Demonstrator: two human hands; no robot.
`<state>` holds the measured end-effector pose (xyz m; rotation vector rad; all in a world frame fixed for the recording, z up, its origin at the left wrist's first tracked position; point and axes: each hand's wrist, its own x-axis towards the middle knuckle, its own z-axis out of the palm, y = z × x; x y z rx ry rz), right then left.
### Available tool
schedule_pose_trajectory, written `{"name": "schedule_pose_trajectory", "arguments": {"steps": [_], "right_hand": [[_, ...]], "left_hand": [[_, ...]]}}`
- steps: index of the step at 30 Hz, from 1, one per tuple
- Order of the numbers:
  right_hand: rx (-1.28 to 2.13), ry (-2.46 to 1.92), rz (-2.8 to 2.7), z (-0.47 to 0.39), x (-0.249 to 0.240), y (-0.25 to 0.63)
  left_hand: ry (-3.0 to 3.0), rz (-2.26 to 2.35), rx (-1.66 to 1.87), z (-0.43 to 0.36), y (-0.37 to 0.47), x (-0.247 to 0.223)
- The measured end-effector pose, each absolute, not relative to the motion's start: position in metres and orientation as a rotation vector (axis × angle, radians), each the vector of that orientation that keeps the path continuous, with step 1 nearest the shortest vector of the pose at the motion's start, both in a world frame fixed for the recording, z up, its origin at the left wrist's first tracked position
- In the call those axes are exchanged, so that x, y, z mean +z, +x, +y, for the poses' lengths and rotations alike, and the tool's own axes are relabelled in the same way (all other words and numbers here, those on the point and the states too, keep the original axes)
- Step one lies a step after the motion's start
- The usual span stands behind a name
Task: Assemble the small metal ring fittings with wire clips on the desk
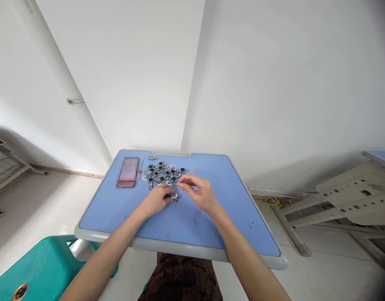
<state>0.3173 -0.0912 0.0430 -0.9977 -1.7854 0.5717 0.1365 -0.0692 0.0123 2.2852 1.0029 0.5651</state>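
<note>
Mottled dark-brown clothing point(183, 279) shows below the near edge of the table point(208, 251); the left hand point(157, 201), right hand point(201, 194) and forearms point(112, 248) are bare.

Head-worn view; looks forward, down onto desk point(192, 228).

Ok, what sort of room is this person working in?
Probably a classroom or training room: a blue-topped desk with a pale rounded rim, another blue-topped desk at the right with a beige perforated panel, and a green plastic stool.

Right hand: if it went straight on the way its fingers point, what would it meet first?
Ahead of the right hand, probably the pile of metal parts; the hand's height is unclear.
</note>
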Motion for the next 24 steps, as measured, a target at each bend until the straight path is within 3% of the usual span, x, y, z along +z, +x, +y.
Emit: {"name": "schedule_pose_trajectory", "arguments": {"steps": [24], "right_hand": [[0.467,-0.940,-2.037,-0.0933,0.0418,0.3136]], "left_hand": [[2.266,0.962,0.567,-0.0675,0.1362,0.0115]]}}
